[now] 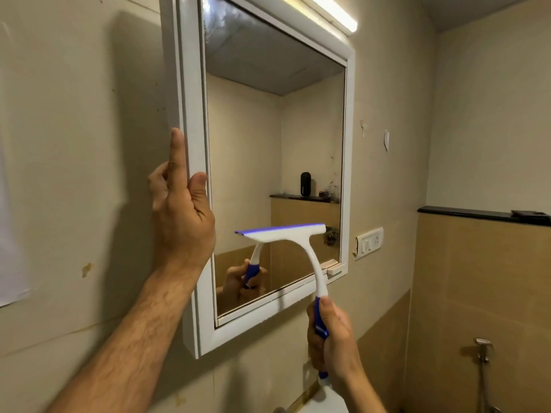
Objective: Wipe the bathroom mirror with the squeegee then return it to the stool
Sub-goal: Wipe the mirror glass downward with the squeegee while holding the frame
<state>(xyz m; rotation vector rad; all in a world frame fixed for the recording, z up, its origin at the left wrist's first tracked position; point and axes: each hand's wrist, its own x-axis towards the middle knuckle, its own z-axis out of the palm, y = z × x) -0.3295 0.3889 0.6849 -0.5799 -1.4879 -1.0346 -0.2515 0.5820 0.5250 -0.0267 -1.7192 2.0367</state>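
While the squeegee (293,242) is pressed blade-up against the lower part of the mirror (268,138), its white head sits level across the glass with the blue rubber edge uppermost, and its curved white neck sweeps down past the mirror's bottom rail to a blue grip. The right hand (334,341) is wrapped tight around that blue grip, just below the mirror's lower right corner, fingers closed on it and the thumb lying along the top. The left hand (182,210) steadies the mirror's white frame (190,114) on its left side (thumb hooked over the front face, forefinger pointing straight up along the outer edge), so it is clamped on the frame rather than on the tool. In the glass I can see the reflection of the squeegee and the hand holding it, and a dark shelf behind. Above the mirror runs a lit tube light (334,13). Right of the mirror, on the beige wall, is a white switch plate (369,242), and beyond it a black ledge (477,214) tops the tan tiling. Well below and right of the mirror hangs a chrome spray tap (483,350).
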